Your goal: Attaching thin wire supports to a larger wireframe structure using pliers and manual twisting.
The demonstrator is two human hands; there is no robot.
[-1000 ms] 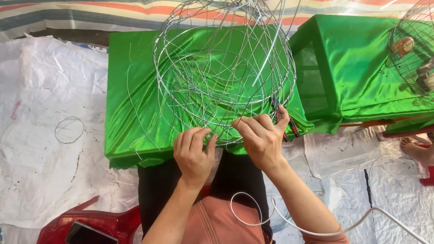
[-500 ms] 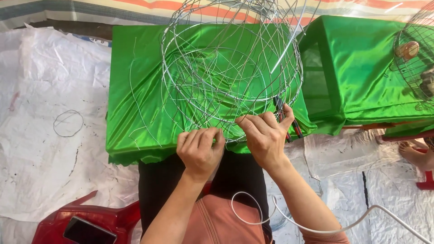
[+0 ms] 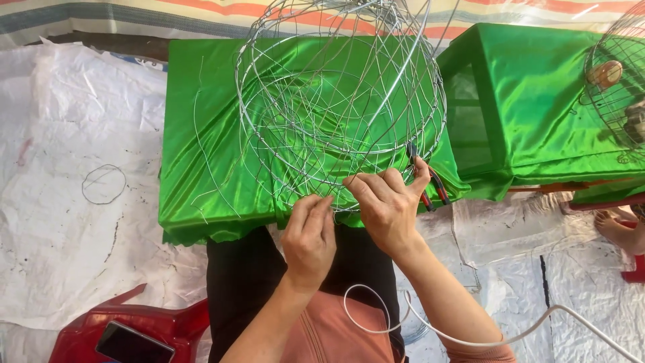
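My left hand (image 3: 309,234) pinches the lower rim of the wire frame (image 3: 339,101), fingers closed on thin wire, and my right hand (image 3: 384,205) grips the same rim just beside it, with a pair of red-handled pliers (image 3: 426,181) tucked under its fingers. Against half a second ago, both hands hold the same spot on the rim; the frame has tipped only slightly, and my left fingers have drawn in closer to the right.

The frame stands on the green cloth table (image 3: 201,134), its near rim hanging over the table edge towards me. Its top is cut off by the upper border. The pliers' jaws are hidden behind my fingers and the wires, so I cannot tell what they bite. The exact strand between my left fingertips is too fine to make out.

Counted: one wire frame in hand, a second wire frame (image 3: 621,87) partly cut off far right of the table, two green tables (image 3: 537,101), one small wire ring (image 3: 103,183) on the white sheet left of the table, one red stool (image 3: 134,323) below it holding one phone (image 3: 126,343), one white cable (image 3: 430,329) looping by my right forearm.
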